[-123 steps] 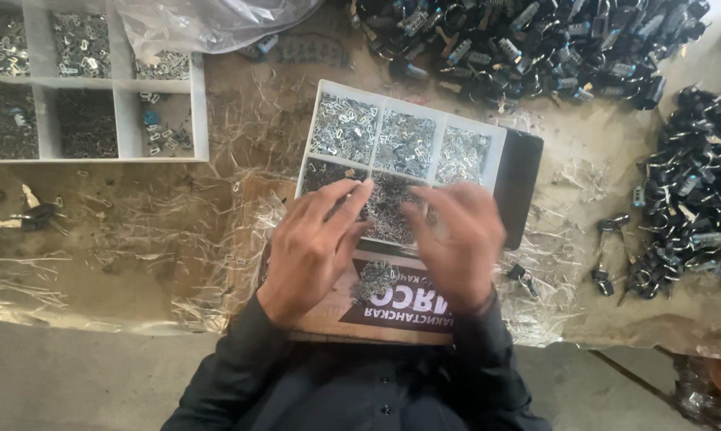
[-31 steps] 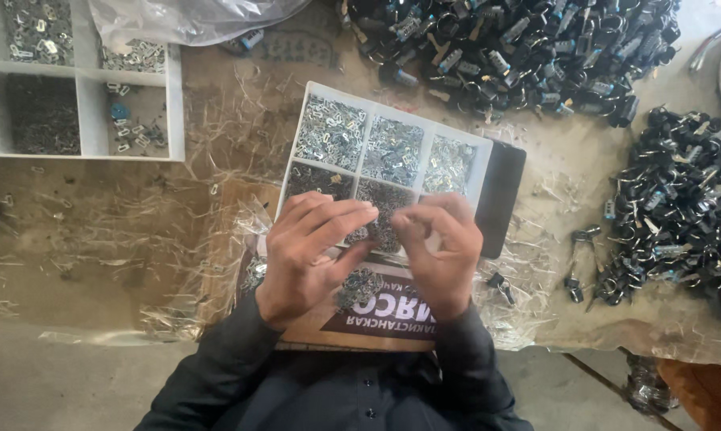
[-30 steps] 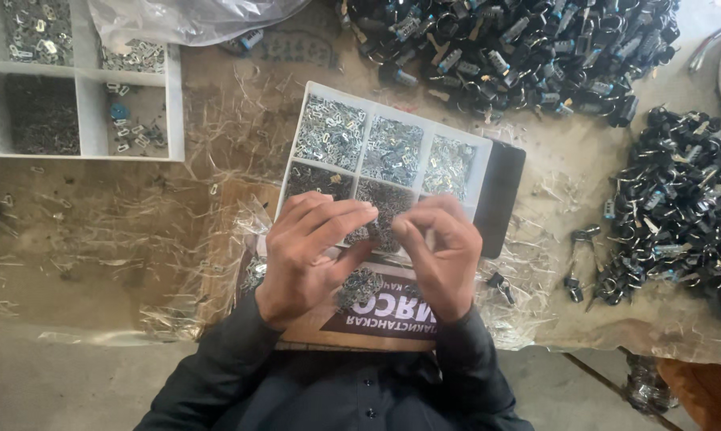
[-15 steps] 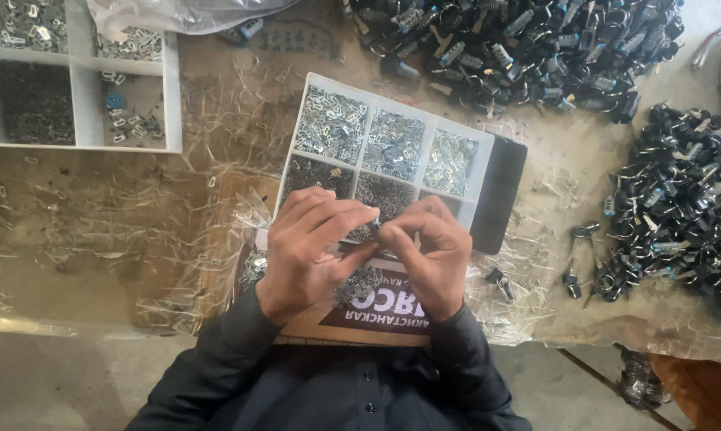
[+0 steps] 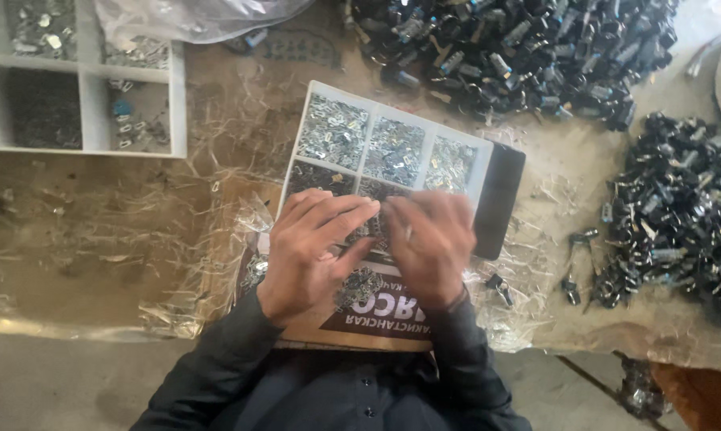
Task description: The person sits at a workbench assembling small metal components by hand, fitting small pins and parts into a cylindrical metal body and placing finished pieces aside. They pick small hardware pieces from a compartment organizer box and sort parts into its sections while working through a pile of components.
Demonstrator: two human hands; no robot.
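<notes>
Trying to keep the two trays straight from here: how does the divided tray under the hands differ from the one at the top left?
The tray under the hands lies turned at an angle on a cardboard sheet; the top-left tray sits square to the picture's edges and is cut off by the frame. The left hand and right hand cover the near tray's front compartments; no hand is near the far one. Both are pale, divided, and hold small metal parts.
</notes>
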